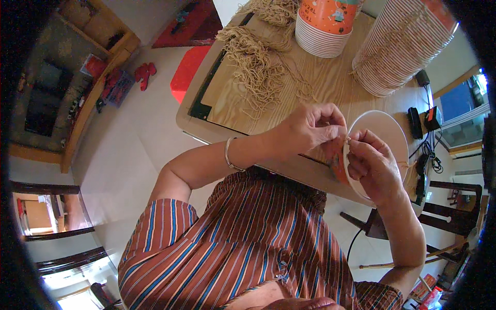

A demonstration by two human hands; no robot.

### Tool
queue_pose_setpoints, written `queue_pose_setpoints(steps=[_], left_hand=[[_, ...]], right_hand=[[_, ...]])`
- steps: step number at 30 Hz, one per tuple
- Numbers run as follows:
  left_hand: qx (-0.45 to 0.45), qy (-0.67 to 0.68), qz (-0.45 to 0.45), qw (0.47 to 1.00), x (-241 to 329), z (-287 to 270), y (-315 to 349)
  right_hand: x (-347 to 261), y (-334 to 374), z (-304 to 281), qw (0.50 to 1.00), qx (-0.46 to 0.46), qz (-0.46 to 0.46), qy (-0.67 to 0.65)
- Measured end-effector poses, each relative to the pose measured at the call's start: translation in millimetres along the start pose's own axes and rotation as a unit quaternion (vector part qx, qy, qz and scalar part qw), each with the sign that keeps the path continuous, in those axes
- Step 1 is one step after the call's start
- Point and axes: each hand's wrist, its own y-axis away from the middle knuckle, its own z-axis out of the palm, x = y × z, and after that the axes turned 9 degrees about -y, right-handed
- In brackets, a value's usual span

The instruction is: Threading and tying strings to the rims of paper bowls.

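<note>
We saw dark lettering on the orange tubs point(326, 32) at top centre. String point(254, 64) lay across the wood-grain table point(323, 75); pale floor point(126, 134) spread left. Right of centre, the right hand point(376, 161) pinched the paper tub point(390, 133) at its rim; the left hand's point(316, 126) fingertips met beside it, their hold unclear.

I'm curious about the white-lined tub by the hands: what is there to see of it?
The tub is round and wide-mouthed, with a plain white inside, a pale rim and an orange outer wall showing only as a strip at left. It looks like coated card. It is tilted, its mouth partly facing the camera, near the table edge. The left hand and right hand come together at its left rim; their exact grip is unclear. Its base is hidden.
</note>
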Motion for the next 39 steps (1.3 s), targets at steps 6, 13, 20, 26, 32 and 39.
queue_pose_setpoints(steps=[6,13,20,26,32,39], left_hand=[[0.016,-0.137,0.010,0.990,7,3,6],[0.010,-0.115,-0.011,0.993,12,9,6],[0.008,-0.042,-0.038,0.998,5,7,6],[0.003,-0.046,-0.034,0.998,6,7,7],[0.016,-0.118,0.008,0.993,6,7,7],[0.070,-0.283,0.106,0.951,9,6,8]], right_hand=[[0,2,6,1.000,0.011,-0.018,0.012],[2,7,16,0.961,0.053,-0.137,0.233],[2,10,14,0.956,0.081,-0.150,0.238],[-2,10,21,0.953,0.084,-0.109,0.269],[1,3,17,0.940,0.081,-0.131,0.303],[2,2,15,0.937,0.090,-0.149,0.303]])
